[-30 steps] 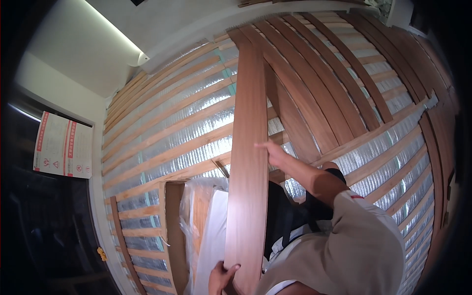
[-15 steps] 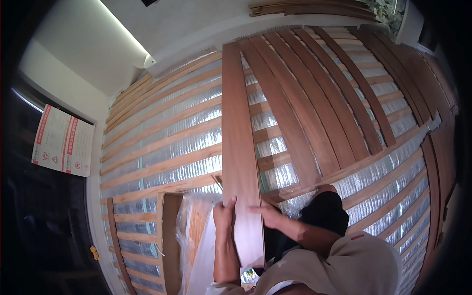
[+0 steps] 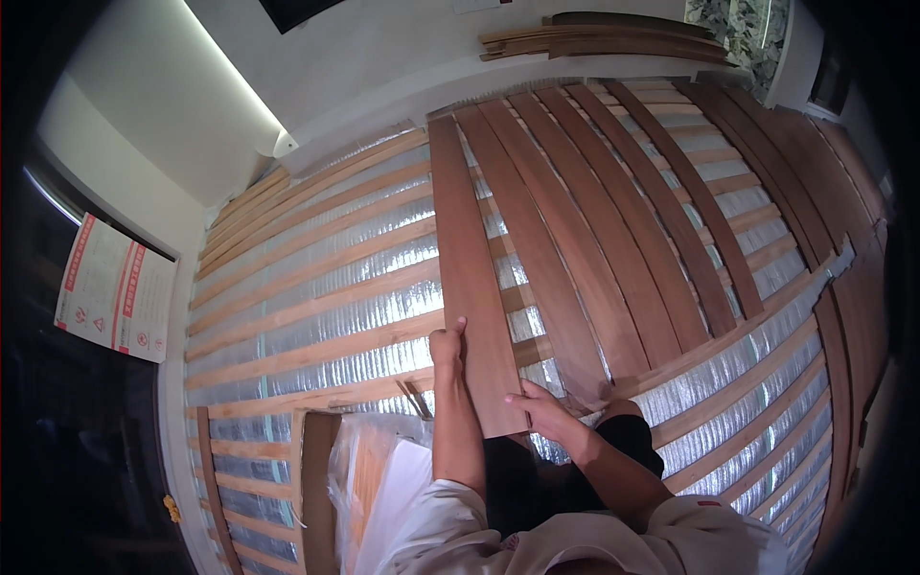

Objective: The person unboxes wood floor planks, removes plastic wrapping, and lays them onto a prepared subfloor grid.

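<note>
A long reddish-brown floorboard (image 3: 467, 259) runs away from me toward the far wall, its near end by my knees. My left hand (image 3: 448, 347) grips its left edge, thumb on top. Close to the near right corner, my right hand (image 3: 537, 407) holds the other edge, thumb on top and fingers underneath. Right of this board lie several similar floorboards (image 3: 565, 240) side by side, with gaps between some. They rest across pale wooden battens (image 3: 316, 316) over silver foil underlay (image 3: 331, 278).
An open cardboard box (image 3: 316, 470) with plastic wrap (image 3: 350, 465) stands at my left. More boards are stacked (image 3: 613, 40) along the far wall. A printed white-and-red sheet (image 3: 115, 287) hangs at the left. Dark boards (image 3: 848, 316) cover the right side.
The held floorboard has moved away from me, its near end now beyond my lap. Both hands still grip it; the left has gone farther forward. The view has tilted up slightly.
</note>
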